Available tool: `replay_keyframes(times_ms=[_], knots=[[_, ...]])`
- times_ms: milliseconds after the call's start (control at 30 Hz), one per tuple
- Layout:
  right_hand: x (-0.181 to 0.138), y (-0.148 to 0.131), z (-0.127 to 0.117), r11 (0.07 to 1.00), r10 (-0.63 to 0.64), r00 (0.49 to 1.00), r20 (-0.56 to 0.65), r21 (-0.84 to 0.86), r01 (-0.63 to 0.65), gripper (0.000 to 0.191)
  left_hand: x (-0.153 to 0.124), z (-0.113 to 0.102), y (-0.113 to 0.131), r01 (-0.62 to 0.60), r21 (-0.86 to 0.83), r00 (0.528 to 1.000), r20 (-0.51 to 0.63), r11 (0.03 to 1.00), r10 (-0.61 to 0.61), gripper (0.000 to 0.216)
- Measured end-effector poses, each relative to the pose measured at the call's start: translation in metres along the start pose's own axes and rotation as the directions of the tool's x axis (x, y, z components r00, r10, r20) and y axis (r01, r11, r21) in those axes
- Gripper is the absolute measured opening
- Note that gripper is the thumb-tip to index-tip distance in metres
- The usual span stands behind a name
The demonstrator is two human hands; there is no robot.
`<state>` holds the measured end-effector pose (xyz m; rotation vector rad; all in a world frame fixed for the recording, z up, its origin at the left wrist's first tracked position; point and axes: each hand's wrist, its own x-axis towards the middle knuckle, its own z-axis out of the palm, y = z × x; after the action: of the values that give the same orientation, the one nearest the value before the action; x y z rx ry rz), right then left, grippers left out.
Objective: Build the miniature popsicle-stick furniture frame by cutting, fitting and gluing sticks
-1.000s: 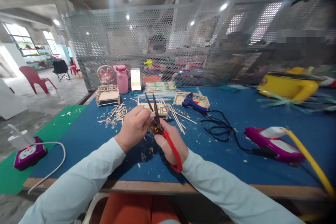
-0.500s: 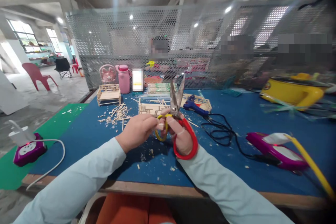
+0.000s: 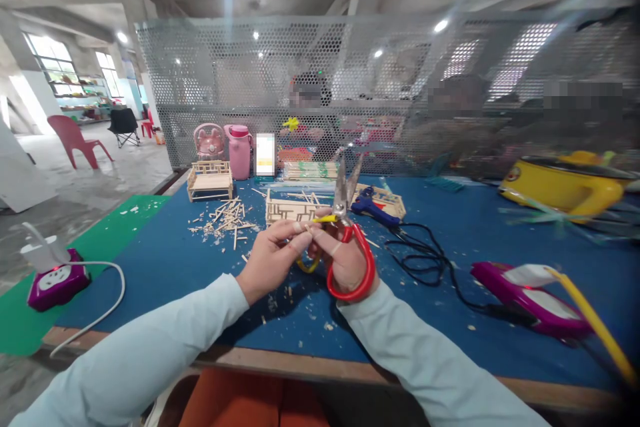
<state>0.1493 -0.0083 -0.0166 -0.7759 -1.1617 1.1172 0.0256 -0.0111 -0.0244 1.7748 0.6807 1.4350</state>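
Fingers of your left hand (image 3: 274, 255) meet your right hand (image 3: 347, 265), their grip unclear. Right holds scissors (image 3: 341, 203), blades parted; loosened hold could drop them.

Stick pile (image 3: 229, 215) L of scissors (image 3: 341, 208), glue gun (image 3: 376, 208) R, flask (image 3: 241, 156) behind pile.

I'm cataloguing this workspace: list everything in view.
scissors: one, red-yellow, in right grip
loose sticks: many, pale, centre left
stick frames: three, pale, back
glue gun: one, blue, right of centre
flask: one, pink, back left
lit screen: one, white, beside flask
pot: one, yellow, back right
power strips: two, purple, both sides
chairs: two red, one black, far left
mesh: one, grey, background
table: one, blue, foreground
left grip: one, blue sleeve, centre
right grip: one, blue sleeve, centre
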Motion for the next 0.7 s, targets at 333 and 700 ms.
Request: replay_keyframes(times_ms=[333,700], knots=[[-0.006,-0.009,0.003,0.992,-0.113,0.992,-0.063,-0.068,0.109,0.035,0.005,-0.007,0.006,0.231,-0.138,0.969,0.119,0.963,-0.215,0.04],[-0.009,-0.01,0.0,0.972,-0.196,0.981,-0.012,-0.138,0.192,0.031,0.003,-0.003,0.003,0.37,-0.156,0.919,0.207,0.916,-0.336,0.049]])
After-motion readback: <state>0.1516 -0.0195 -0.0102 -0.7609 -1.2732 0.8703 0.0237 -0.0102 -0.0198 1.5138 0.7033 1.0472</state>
